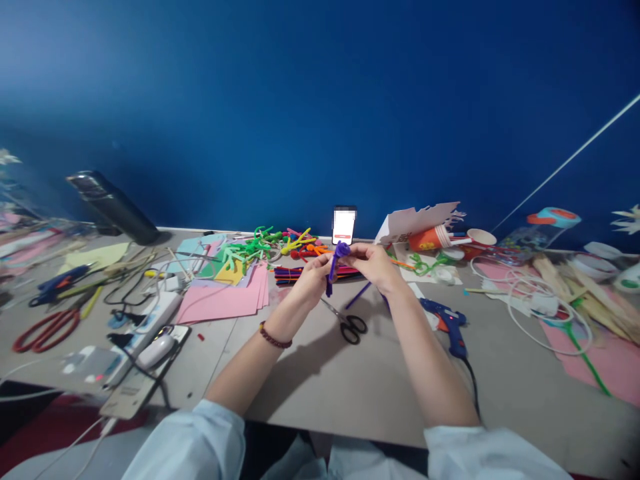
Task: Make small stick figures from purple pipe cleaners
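Purple pipe cleaner point(336, 261) is bunching between the left hand point(313, 280) and right hand point(373, 265), both pinching it tightly at the fingertips, working close together for firm control, while scissors point(349, 324) are lying just below the grip and a glue gun point(447, 327) is lying to its right.

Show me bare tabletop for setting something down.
Bare grey tabletop lies between your left forearm and right forearm, below the black-handled scissors. Another patch sits right of the blue glue gun, before the pink paper. Crowded: beyond the purple pipe cleaner, around the pipe-cleaner figures, and among the wooden strips.
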Available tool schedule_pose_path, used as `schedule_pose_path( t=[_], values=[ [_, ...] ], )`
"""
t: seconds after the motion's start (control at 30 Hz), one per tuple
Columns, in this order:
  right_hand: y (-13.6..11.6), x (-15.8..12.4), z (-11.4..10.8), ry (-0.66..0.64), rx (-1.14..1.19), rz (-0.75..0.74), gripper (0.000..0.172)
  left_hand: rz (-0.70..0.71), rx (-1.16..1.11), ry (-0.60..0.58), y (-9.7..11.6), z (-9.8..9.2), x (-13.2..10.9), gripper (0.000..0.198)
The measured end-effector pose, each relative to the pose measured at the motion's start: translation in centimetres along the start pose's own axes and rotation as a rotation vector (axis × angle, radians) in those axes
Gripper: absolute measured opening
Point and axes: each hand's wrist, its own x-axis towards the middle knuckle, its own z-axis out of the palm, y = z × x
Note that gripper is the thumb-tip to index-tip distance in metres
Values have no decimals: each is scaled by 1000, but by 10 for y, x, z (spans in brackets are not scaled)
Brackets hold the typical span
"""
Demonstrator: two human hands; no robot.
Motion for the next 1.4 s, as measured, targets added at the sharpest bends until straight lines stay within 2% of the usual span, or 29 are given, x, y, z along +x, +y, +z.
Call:
schedule_pose_path(
  t=[0.13, 0.27, 0.43, 0.73, 0.9, 1.17, 1.4],
  values=[
    [-2, -1, -2, -14, 54, 67, 26, -94, -91, -36, 3, 2, -3, 21],
    [-3, -2, -4, -34, 131, 127, 31, -122, -105, -69, 7, 3, -6, 18],
    [0, -3, -4, -120, 232, 186, 38, -179, -168, -155, 14, 4, -10, 13],
    [12, 5, -3, -249, 398, 346, 31, -278, -305, -199, 9, -2, -3, 8],
    [14, 5, -3, -263, 464, 353, 32, -364, -374, -234, 18, 1, -10, 8],
    [8, -1, 5, -232, 515, 369, 34, -452, -454, -220, 29, 6, -16, 7],
    [10, -4, 5, -187, 495, 232, 34, -463, -442, -315, 27, 13, -23, 8]
  ],
)
